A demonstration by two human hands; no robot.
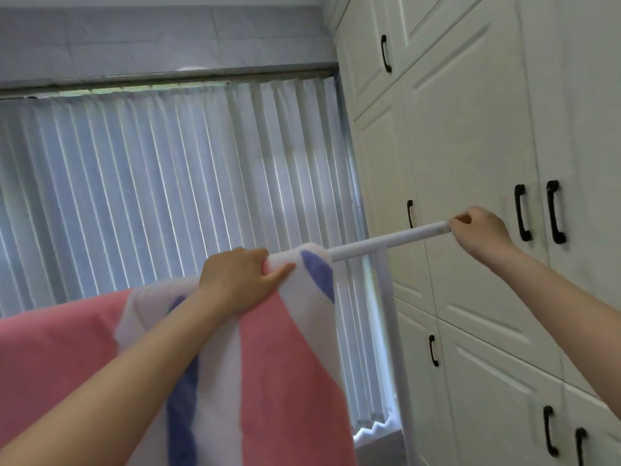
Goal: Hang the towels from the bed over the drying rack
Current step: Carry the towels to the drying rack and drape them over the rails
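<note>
Left hand [240, 280] gripping towel [285, 358] on rack bar [386, 239], right hand [479, 232] pinching bar end

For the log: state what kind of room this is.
Probably a bedroom or laundry corner at home: tall white wardrobe doors with black handles, a pleated window curtain, and a white drying rack rail carrying a pink striped towel.

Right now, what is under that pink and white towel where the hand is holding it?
The white rack bar runs out from under the towel toward the right hand, which grips its end. The left hand pinches the towel on top. The covered stretch of bar is hidden.
</note>
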